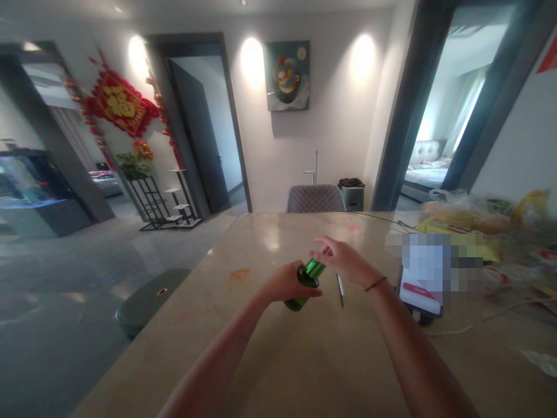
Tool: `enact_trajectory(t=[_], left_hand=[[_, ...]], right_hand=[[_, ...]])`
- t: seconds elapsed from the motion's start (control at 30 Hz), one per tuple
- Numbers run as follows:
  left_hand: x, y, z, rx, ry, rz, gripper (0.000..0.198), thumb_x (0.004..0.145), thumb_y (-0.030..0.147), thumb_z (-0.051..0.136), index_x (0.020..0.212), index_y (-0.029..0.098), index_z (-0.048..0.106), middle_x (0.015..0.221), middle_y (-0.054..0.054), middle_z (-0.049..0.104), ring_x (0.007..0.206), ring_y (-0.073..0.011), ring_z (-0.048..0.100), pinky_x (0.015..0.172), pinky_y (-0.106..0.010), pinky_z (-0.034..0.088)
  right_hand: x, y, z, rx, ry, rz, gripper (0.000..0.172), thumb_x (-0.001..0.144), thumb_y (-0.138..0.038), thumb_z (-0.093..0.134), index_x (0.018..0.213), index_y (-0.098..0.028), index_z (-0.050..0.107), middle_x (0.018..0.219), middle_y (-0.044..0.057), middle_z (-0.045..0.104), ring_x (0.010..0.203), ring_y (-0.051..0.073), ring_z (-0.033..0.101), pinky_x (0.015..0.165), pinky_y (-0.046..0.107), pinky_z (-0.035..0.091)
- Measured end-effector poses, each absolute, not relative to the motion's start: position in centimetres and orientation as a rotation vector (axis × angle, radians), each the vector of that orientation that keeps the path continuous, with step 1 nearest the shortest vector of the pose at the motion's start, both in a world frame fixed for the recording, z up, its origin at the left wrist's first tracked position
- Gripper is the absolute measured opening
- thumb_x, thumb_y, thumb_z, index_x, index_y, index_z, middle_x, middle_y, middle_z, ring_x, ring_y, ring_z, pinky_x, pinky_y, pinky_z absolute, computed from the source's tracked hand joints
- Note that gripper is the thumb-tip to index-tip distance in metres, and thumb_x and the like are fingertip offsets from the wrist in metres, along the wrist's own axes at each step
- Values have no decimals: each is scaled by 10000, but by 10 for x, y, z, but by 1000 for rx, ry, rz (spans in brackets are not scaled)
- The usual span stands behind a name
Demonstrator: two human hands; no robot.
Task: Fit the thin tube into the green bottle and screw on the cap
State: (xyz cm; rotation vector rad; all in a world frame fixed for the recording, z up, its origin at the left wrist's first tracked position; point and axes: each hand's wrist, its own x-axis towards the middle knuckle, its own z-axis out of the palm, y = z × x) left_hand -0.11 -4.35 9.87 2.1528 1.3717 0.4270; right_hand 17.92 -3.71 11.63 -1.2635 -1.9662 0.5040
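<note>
My left hand [286,283] is wrapped around a dark green bottle [297,303], which tilts over the table with its top leaning away to the right. At its upper end is a shiny, bright green cylindrical top [315,267] above a dark rim. My right hand [342,259], with a dark red band at the wrist, is closed at the upper end of that top, its fingers pointing left. The fingertips partly cover the top's end. Just beyond the bottle, a thin white-and-black stick [340,290] lies on the table.
A phone [422,284], partly blurred out, stands at the right with a white cable [474,329]. Behind it are plastic bags [461,212]. The pale stone table [209,348] has a grey chair [315,198] at its far edge and a dark green stool [150,296] at its left.
</note>
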Motion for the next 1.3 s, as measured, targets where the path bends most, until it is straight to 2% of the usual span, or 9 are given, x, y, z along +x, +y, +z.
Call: enact_trajectory(t=[0.1,0.2,0.3,0.4,0.6,0.8,1.0,1.17,1.3], left_hand=[[-1,-43,98,2242,1366,407,601,492,636,626,866,170,550,787,-11,594,686,-150,519,573,-236,357],[-2,-42,96,2276,1340,407,603,504,644,617,874,173,545,802,-13,598,696,-152,523,577,-233,360],[-2,-42,95,2266,1355,411,608,494,642,625,871,171,547,801,-15,600,702,-154,525,587,-233,365],[-2,-42,94,2241,1366,437,609,487,624,637,883,168,555,796,-13,601,705,-153,525,606,-236,368],[-2,-45,97,2238,1387,403,638,473,657,618,882,172,557,791,-14,601,696,-161,532,582,-239,359],[-1,-44,96,2238,1405,383,629,470,643,632,882,174,555,815,-19,608,720,-165,537,583,-235,357],[-2,-45,96,2228,1399,371,636,458,645,635,880,176,552,802,-16,608,718,-166,541,596,-236,366],[-2,-44,96,2239,1419,375,631,461,641,636,878,176,549,802,-14,608,717,-169,542,592,-239,367],[-2,-44,95,2255,1411,359,645,458,656,628,885,178,551,808,-15,609,711,-168,541,582,-238,363]], right_hand=[[179,-36,115,-1283,-2007,547,422,825,-485,422,1038,-159,586,699,43,620,644,152,581,624,273,444],[179,-37,115,-1241,-1990,593,375,793,-415,512,1058,-157,571,728,47,635,658,150,592,628,264,455],[181,-42,117,-1095,-2001,711,470,724,-321,610,1155,-169,499,962,83,624,814,162,608,711,275,475],[184,-45,117,-1079,-1970,789,638,705,-355,631,1266,-181,383,1169,130,531,988,200,570,773,300,472],[189,-40,117,-1276,-1986,693,492,728,-408,598,1133,-138,527,809,74,643,710,173,612,670,298,477],[187,-45,118,-1084,-2019,784,608,663,-322,668,1216,-167,469,1001,89,600,832,154,588,725,281,478],[187,-40,115,-1183,-2027,662,432,694,-336,630,1075,-139,572,799,51,616,693,139,574,657,273,471],[190,-43,116,-1040,-2103,696,470,656,-280,664,1095,-154,558,987,76,616,892,167,566,777,288,458],[187,-45,117,-1158,-2067,717,369,709,-334,615,1018,-134,593,854,73,639,780,163,581,712,299,469]])
